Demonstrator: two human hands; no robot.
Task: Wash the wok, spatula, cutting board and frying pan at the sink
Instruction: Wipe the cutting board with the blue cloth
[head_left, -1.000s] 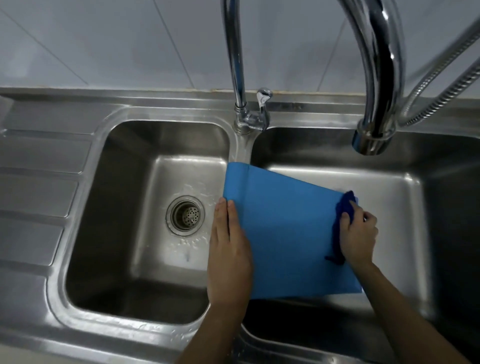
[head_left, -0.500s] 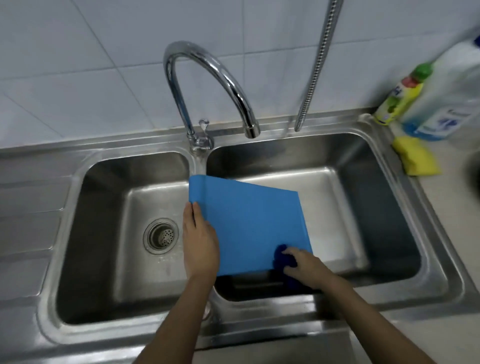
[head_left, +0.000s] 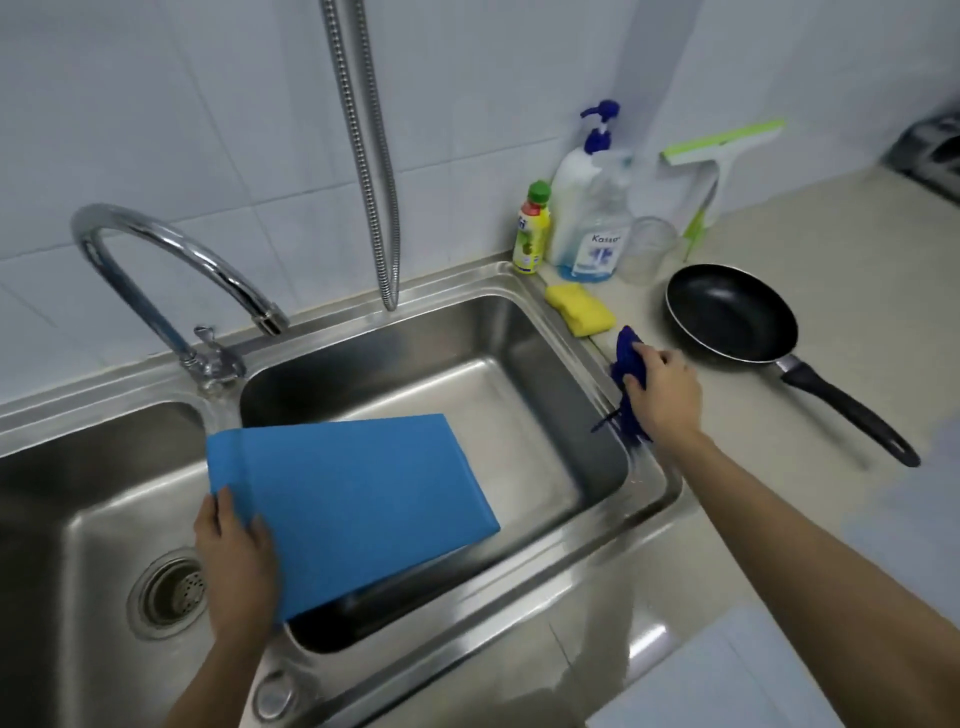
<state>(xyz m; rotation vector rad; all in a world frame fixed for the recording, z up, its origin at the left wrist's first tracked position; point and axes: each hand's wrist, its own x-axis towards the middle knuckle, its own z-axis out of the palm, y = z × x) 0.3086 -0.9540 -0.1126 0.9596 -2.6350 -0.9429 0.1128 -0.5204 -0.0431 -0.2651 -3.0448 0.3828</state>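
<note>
A blue cutting board (head_left: 353, 499) leans tilted in the right basin of the steel double sink (head_left: 524, 280), its left edge over the divider. My left hand (head_left: 236, 564) holds that left edge, fingers curled over it. My right hand (head_left: 662, 392) grips a dark blue cloth (head_left: 628, 364) above the sink's right rim, away from the board. A black frying pan (head_left: 730, 312) sits on the counter to the right, handle pointing toward the lower right. No wok or spatula is in view.
A curved tap (head_left: 171, 270) rises over the divider and a metal hose (head_left: 371, 156) hangs down the tiled wall. A yellow sponge (head_left: 579, 307), soap bottles (head_left: 589, 208), a clear cup (head_left: 644, 249) and a green squeegee (head_left: 717, 161) stand behind the pan. The left basin holds a drain (head_left: 169, 597).
My right hand has lifted the blue cloth off the board and carried it right, to the sink's rim. My head has swung right, bringing the frying pan into view. The left hand keeps its hold.
</note>
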